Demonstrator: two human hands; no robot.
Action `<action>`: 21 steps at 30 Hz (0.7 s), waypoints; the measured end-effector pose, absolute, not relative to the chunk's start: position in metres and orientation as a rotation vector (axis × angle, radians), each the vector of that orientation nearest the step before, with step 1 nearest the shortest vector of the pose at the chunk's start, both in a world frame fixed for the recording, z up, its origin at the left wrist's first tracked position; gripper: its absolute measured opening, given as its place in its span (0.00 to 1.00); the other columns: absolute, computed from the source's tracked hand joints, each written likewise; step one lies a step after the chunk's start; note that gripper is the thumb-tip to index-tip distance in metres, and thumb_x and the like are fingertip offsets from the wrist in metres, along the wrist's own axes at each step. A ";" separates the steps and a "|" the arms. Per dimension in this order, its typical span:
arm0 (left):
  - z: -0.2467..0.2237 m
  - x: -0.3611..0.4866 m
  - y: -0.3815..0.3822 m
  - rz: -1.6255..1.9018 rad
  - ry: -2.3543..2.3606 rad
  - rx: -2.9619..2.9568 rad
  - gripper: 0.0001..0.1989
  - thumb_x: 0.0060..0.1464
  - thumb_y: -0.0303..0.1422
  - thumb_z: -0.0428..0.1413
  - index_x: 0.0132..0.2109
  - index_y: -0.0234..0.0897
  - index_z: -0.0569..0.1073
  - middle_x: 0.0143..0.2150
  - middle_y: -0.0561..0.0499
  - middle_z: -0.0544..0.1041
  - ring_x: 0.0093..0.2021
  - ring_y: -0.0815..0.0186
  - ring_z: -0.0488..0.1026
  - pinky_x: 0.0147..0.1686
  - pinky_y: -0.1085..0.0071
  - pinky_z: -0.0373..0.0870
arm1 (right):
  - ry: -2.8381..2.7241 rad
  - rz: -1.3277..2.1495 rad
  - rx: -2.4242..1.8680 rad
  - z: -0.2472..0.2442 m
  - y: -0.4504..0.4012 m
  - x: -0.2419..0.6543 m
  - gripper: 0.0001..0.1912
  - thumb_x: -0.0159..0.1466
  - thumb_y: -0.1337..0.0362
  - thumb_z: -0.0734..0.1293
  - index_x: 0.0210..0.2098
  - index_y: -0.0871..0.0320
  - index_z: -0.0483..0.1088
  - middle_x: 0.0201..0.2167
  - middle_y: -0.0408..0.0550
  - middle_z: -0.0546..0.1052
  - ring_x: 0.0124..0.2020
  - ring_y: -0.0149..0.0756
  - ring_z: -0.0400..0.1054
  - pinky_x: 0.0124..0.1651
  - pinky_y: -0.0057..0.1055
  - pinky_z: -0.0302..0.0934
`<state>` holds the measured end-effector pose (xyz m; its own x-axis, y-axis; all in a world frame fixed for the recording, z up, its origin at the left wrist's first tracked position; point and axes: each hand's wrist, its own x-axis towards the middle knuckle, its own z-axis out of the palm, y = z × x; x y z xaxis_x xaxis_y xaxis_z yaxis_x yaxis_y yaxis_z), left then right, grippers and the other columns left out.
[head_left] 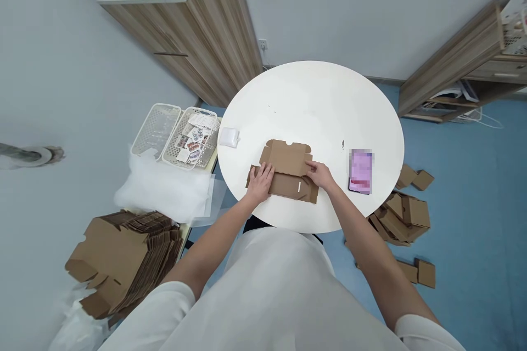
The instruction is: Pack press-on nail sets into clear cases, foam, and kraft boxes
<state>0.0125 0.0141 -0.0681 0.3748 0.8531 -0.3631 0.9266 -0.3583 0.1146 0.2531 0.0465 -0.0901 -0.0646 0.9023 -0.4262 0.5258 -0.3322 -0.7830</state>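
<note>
A brown die-cut cardboard box (pixel 290 159), unfolded with several flaps and slots, lies on the round white table (pixel 313 104) in front of me. My left hand (pixel 260 182) rests on its left part, fingers stretched out over the cardboard. At the right edge my right hand (pixel 319 173) pinches a side flap between thumb and fingers. The panel farther from me carries a small notch in its far edge. A short white mark (pixel 299 187) shows on the nearer panel.
A phone (pixel 360 171) lies right on the table, a small white packet (pixel 229 137) left. White baskets (pixel 191 140), clear plastic bags (pixel 164 189) and stacked flat cardboard (pixel 123 258) stand at my left. Folded boxes (pixel 405 216) lie on the floor at right. Cabinets flank the table.
</note>
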 end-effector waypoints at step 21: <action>-0.075 -0.046 -0.023 0.017 1.814 2.164 0.51 0.37 0.35 0.61 0.63 0.37 0.40 0.65 0.38 0.38 0.64 0.46 0.34 0.56 0.46 0.40 | -2.523 0.615 -1.919 -0.087 -0.038 0.179 0.51 0.47 0.62 0.68 0.62 0.57 0.35 0.63 0.55 0.45 0.64 0.47 0.34 0.58 0.52 0.32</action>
<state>-0.0462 -0.0229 -0.0745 0.1954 0.9618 -0.1916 0.9581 -0.1455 0.2468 0.1791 -0.0376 -0.0866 -0.2911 0.9103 -0.2943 0.9436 0.2224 -0.2453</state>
